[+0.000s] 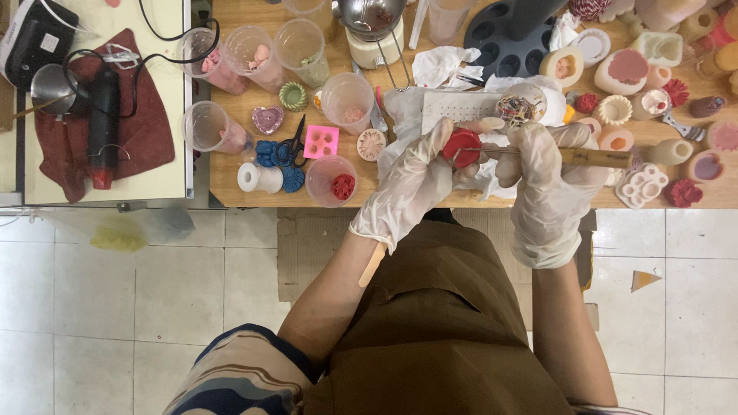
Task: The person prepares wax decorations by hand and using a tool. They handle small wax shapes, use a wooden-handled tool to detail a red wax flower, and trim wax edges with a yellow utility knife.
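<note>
My left hand (411, 184), in a thin clear glove, grips a small round red wax piece (462, 147) near the front edge of the wooden table (231, 184). My right hand (550, 188), gloved too, holds a thin metal tool with a wooden handle (596, 157). The tool's tip reaches left onto the red piece. Both hands hover over crumpled clear plastic and a white perforated sheet (453, 107).
Clear plastic cups (347, 98) with pink and red bits, a pink square mould (321, 141), black scissors (294, 146), a white spool (257, 178) and blue pieces lie left. Silicone moulds and candles (626, 71) crowd the right. A heat gun (103, 127) rests on red cloth.
</note>
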